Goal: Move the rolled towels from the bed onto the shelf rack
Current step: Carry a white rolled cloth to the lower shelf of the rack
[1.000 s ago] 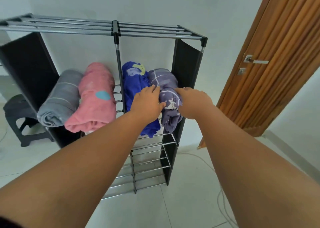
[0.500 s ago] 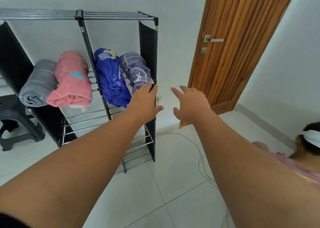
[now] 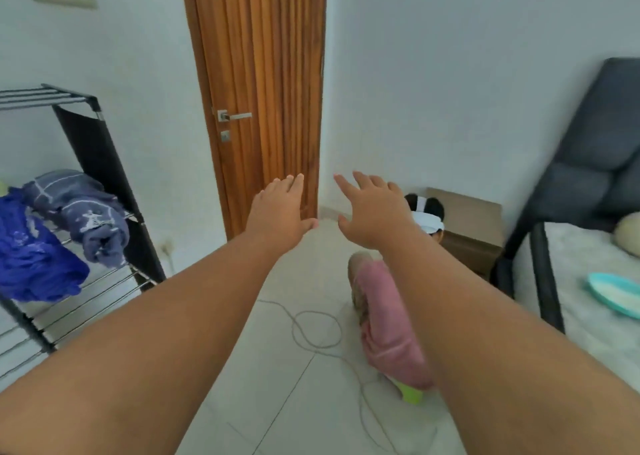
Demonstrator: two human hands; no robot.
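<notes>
Both hands, left hand [image 3: 280, 212] and right hand [image 3: 372, 212], were wide and empty. Two rolled towels [image 3: 79, 212] lay on the shelf rack [image 3: 104, 164]; being soft and light, such rolls probably need holding around the middle.

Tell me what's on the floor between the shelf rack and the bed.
In the head view, between the shelf rack and the bed: a looped cable and a crouching person.

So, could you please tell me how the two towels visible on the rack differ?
The blue towel is bright and plain-looking, cut off by the frame's left edge; the purple towel is duller, with white lines and a white figure, lying fully visible beside the rack's black side panel. Both hang over the shelf's front edge.
</notes>
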